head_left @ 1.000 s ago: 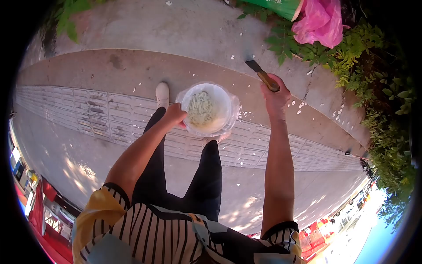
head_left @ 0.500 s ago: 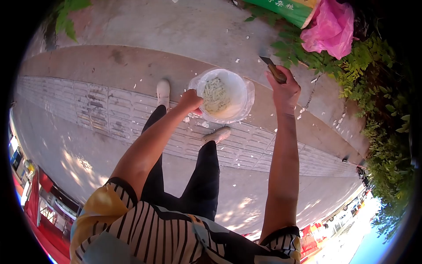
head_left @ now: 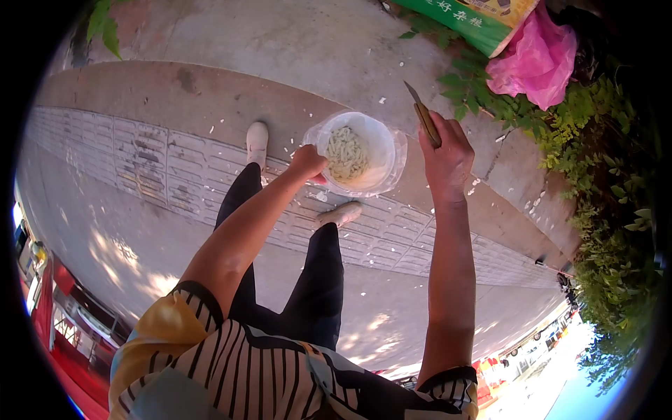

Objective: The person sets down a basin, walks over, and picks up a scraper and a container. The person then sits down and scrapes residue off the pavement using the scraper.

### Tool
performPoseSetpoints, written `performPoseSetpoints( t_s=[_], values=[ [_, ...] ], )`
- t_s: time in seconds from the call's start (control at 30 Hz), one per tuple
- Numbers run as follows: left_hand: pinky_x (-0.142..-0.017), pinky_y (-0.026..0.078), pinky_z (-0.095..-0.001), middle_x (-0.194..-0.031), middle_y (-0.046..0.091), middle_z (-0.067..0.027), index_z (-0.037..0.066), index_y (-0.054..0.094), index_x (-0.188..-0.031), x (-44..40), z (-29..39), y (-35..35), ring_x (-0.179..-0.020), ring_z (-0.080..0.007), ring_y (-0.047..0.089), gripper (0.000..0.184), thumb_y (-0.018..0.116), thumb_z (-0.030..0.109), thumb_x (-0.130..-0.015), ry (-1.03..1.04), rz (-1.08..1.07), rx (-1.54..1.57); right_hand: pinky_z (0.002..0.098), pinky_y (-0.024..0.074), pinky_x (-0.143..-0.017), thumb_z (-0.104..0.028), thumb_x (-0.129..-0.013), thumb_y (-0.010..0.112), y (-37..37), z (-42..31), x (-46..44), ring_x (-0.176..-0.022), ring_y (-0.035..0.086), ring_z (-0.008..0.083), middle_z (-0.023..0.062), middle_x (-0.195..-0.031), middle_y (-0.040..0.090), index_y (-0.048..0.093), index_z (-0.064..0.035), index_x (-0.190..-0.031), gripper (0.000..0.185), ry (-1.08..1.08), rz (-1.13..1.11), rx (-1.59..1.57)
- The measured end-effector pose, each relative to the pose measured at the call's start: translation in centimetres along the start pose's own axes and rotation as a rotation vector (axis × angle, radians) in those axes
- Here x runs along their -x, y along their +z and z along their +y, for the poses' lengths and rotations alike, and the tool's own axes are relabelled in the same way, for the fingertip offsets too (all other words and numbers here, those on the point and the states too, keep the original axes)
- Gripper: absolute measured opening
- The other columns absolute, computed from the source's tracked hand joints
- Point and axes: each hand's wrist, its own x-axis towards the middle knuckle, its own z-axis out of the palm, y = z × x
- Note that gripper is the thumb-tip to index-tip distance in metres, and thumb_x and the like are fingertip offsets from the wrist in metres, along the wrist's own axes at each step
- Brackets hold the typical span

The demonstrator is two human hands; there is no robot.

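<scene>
My left hand (head_left: 309,164) is closed on the left rim of a round white container (head_left: 381,157), which has clear plastic around its edge. Pale, whitish-green pieces (head_left: 347,150) lie inside it. To the right, my right hand (head_left: 448,155) grips a scraper (head_left: 428,126) by its brown handle. The scraper's dark, narrow blade points up and to the left, away from the container, touching nothing.
White chips are scattered over the pavement (head_left: 280,91) and the ribbed paving strip (head_left: 189,168). My two shoes stand below the container. At the upper right are a green printed bag (head_left: 462,21), a pink plastic bag (head_left: 535,59) and leafy plants (head_left: 595,140).
The container and my left hand have shifted right in view. My right hand has turned the scraper, so its blade now appears narrower and more upright. More of the green bag shows.
</scene>
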Motion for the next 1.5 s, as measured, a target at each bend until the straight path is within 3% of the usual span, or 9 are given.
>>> performPoseSetpoints(
  t_s=[0.13, 0.37, 0.57, 0.67, 0.9, 1.1, 1.27, 1.37, 1.5],
  values=[
    [-0.047, 0.058, -0.0364, -0.083, 0.062, -0.0249, -0.018, 0.054, -0.092, 0.7, 0.6, -0.7, -0.06, -0.0326, 0.067, 0.029, 0.057, 0.002, -0.071, 0.021, 0.021, -0.031, 0.0364, 0.0485, -0.063, -0.01, -0.07, 0.073, 3.1, 1.6, -4.5, -0.071, 0.06, 0.0274, 0.0086, -0.08, 0.058, 0.064, -0.0067, -0.097, 0.029, -0.022, -0.089, 0.151],
    [-0.045, 0.057, -0.0363, -0.082, 0.061, -0.0249, -0.019, 0.053, -0.094, 0.1, -0.3, -1.4, -0.059, -0.0321, 0.066, 0.032, 0.057, 0.002, -0.071, 0.002, 0.019, 0.096, 0.0365, 0.0491, -0.059, -0.006, -0.063, 0.074, 1.3, -4.6, 4.1, -0.065, 0.058, 0.0261, 0.0062, -0.076, 0.055, 0.063, -0.0113, -0.1, 0.039, -0.078, -0.316, 0.105],
    [-0.046, 0.057, -0.0355, -0.086, 0.061, -0.0259, -0.019, 0.051, -0.101, 0.0, -0.5, -2.2, -0.059, -0.0324, 0.066, 0.036, 0.056, 0.002, -0.072, 0.01, 0.013, 0.067, 0.0349, 0.0487, -0.06, -0.012, -0.066, 0.073, 3.2, -3.0, -4.4, -0.066, 0.058, 0.0249, 0.0048, -0.073, 0.052, 0.061, -0.0075, -0.09, 0.027, -0.158, -0.061, 0.055],
    [-0.046, 0.057, -0.0351, -0.088, 0.061, -0.0266, -0.02, 0.05, -0.102, 1.0, -0.2, -2.9, -0.059, -0.0328, 0.066, 0.038, 0.055, 0.001, -0.072, 0.0, 0.033, 0.056, 0.0356, 0.0495, -0.061, -0.008, -0.067, 0.073, 5.8, -3.2, -7.1, -0.07, 0.06, 0.0274, 0.0075, -0.079, 0.055, 0.063, -0.0072, -0.099, 0.033, -0.145, -0.114, 0.157],
    [-0.046, 0.057, -0.0358, -0.088, 0.06, -0.0269, -0.019, 0.051, -0.1, 0.1, -1.6, -5.5, -0.06, -0.0337, 0.066, 0.036, 0.054, 0.001, -0.071, -0.037, 0.039, 0.091, 0.0351, 0.0492, -0.063, -0.008, -0.064, 0.074, 2.7, -9.0, 0.4, -0.07, 0.059, 0.0244, 0.0066, -0.077, 0.054, 0.063, -0.0093, -0.095, 0.033, -0.201, -0.451, 0.095],
    [-0.05, 0.056, -0.036, -0.087, 0.063, -0.0278, -0.013, 0.056, -0.098, 0.0, -2.8, -9.2, -0.06, -0.0318, 0.067, 0.032, 0.058, 0.007, -0.073, -0.021, 0.109, 0.093, 0.0356, 0.0492, -0.065, -0.008, -0.071, 0.071, 7.3, -12.0, -12.3, -0.074, 0.06, 0.0271, 0.0066, -0.085, 0.057, 0.062, -0.0073, -0.101, 0.032, -0.29, -0.2, 0.029],
    [-0.049, 0.056, -0.0357, -0.088, 0.063, -0.0279, -0.013, 0.054, -0.1, -0.6, -4.4, -13.0, -0.06, -0.0309, 0.067, 0.033, 0.057, 0.007, -0.074, -0.041, 0.175, 0.069, 0.0374, 0.0497, -0.062, -0.008, -0.065, 0.072, 13.6, -14.2, -20.3, -0.072, 0.06, 0.0274, 0.0077, -0.075, 0.055, 0.059, -0.0052, -0.08, 0.02, -0.465, -0.059, 0.123],
    [-0.049, 0.056, -0.035, -0.087, 0.064, -0.0263, -0.013, 0.054, -0.101, -0.8, -4.7, -14.6, -0.059, -0.0295, 0.067, 0.033, 0.057, 0.007, -0.075, -0.033, 0.18, 0.081, 0.0377, 0.049, -0.064, -0.009, -0.071, 0.069, 14.3, -15.0, -18.4, -0.076, 0.059, 0.0284, 0.0082, -0.083, 0.056, 0.062, -0.0085, -0.099, 0.028, -0.398, -0.277, 0.26],
    [-0.048, 0.056, -0.034, -0.085, 0.065, -0.0235, -0.013, 0.055, -0.098, 0.7, -3.1, -16.1, -0.058, -0.0283, 0.067, 0.032, 0.059, 0.008, -0.075, -0.083, 0.186, 0.148, 0.036, 0.0486, -0.063, -0.008, -0.066, 0.072, 9.9, -16.2, -8.3, -0.073, 0.059, 0.0257, 0.0073, -0.077, 0.053, 0.061, -0.0058, -0.094, 0.03, -0.441, -0.424, 0.15]
  ],
)
